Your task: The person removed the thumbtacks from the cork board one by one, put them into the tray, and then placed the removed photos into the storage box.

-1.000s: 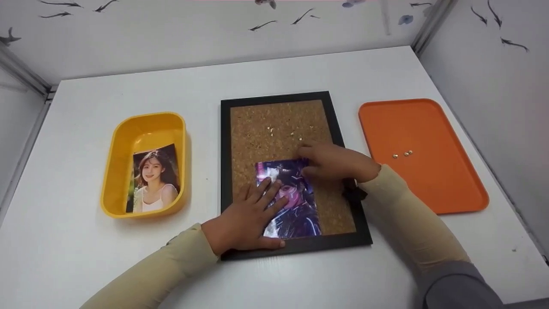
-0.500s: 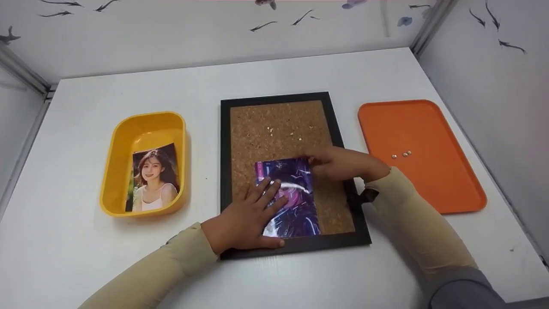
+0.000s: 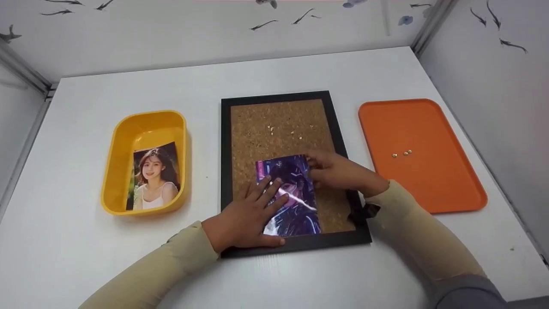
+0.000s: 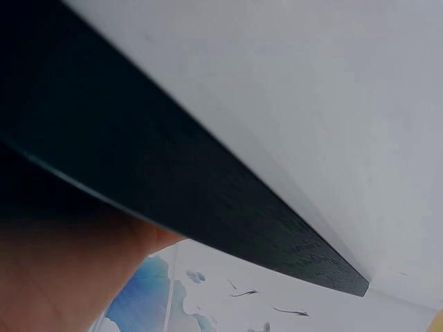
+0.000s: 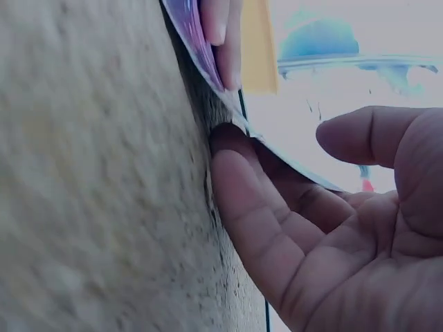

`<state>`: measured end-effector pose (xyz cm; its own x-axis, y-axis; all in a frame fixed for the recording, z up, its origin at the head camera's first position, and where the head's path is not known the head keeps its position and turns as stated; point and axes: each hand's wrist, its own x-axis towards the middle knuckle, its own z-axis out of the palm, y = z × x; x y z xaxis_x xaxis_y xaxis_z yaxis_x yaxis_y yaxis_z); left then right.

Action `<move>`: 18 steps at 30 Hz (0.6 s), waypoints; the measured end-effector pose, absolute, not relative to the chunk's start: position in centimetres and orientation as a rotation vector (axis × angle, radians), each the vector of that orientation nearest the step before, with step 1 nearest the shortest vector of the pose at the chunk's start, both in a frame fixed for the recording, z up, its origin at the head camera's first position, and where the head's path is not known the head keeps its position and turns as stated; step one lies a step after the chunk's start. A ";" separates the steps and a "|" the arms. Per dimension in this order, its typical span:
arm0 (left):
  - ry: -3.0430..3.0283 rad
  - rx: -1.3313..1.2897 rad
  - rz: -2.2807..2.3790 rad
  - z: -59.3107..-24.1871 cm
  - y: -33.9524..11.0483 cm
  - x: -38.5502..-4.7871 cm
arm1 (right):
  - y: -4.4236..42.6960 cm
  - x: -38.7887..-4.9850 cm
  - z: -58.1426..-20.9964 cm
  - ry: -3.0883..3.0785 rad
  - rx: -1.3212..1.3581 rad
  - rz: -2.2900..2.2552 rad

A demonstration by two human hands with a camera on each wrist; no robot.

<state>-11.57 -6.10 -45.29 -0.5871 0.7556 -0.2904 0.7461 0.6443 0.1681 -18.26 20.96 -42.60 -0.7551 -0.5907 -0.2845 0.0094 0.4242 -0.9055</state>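
A glossy purple picture print (image 3: pixel 296 216) lies on the lower part of a black-framed cork board (image 3: pixel 253 146). My left hand (image 3: pixel 240 221) presses on its left side, fingers spread, with the thumb on the bottom frame edge. My right hand (image 3: pixel 343 172) is at the print's upper right edge. In the right wrist view, its fingers (image 5: pixel 239 187) are bent behind the raised edge of the print (image 5: pixel 185 28), against the cork, and the thumb stands apart. The left wrist view holds mostly the dark frame (image 4: pixel 187 187) and part of the left hand.
To the left stands a yellow bin (image 3: pixel 112 171) with a portrait photo (image 3: pixel 154 182) inside. An orange tray (image 3: pixel 437 180) on the right bears several small metallic pins (image 3: pixel 406 153). More small shiny pieces (image 3: pixel 270 129) lie on the upper cork.
My right hand has shifted slightly right and toward me, from over the print's upper right corner to its edge. That corner now shows and is lifted a little. My left hand stays put.
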 end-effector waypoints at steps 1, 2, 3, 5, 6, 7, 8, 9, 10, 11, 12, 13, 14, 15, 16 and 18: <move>2.532 1.198 0.042 -45.3 -6.1 -11.6 | 20.9 -18.1 -42.6 2.112 -0.502 -1.337; 2.531 1.195 0.043 -45.2 -6.1 -11.7 | 20.9 -18.0 -42.6 2.126 -0.514 -1.328; 2.529 1.194 0.049 -45.2 -6.2 -11.7 | 20.9 -17.9 -42.6 2.142 -0.517 -1.314; 2.524 1.191 0.060 -45.2 -6.2 -11.6 | 20.9 -17.6 -42.6 2.144 -0.521 -1.306; 2.523 1.190 0.065 -45.1 -6.2 -11.6 | 20.8 -17.4 -42.7 2.138 -0.520 -1.309; 2.522 1.186 0.069 -45.1 -6.2 -11.6 | 20.8 -17.2 -42.7 2.126 -0.515 -1.317; 2.520 1.182 0.071 -45.1 -6.2 -11.6 | 20.7 -17.1 -42.7 2.119 -0.508 -1.327; 2.521 1.182 0.071 -45.0 -6.1 -11.6 | 20.6 -16.9 -42.7 2.111 -0.501 -1.338; 2.520 1.180 0.069 -45.0 -6.1 -11.6 | 20.6 -16.8 -42.8 2.105 -0.492 -1.351; 2.520 1.179 0.067 -45.0 -6.1 -11.6 | 20.6 -16.6 -42.9 2.102 -0.480 -1.360; 2.521 1.179 0.066 -45.0 -6.1 -11.6 | 20.5 -16.5 -42.9 2.099 -0.467 -1.371; 2.523 1.180 0.063 -45.0 -6.1 -11.6 | 20.5 -16.4 -43.0 2.097 -0.459 -1.380; 2.525 1.182 0.058 -45.0 -6.1 -11.6 | 20.5 -16.3 -43.1 2.094 -0.451 -1.388; 2.526 1.181 0.055 -45.0 -6.1 -11.6 | 20.4 -16.3 -43.2 2.088 -0.440 -1.398; 2.526 1.181 0.053 -45.0 -6.1 -11.7 | 20.5 -16.2 -43.2 2.080 -0.424 -1.412; 2.527 1.184 0.049 -44.9 -6.1 -11.7 | 20.5 -16.2 -43.3 2.051 -0.390 -1.437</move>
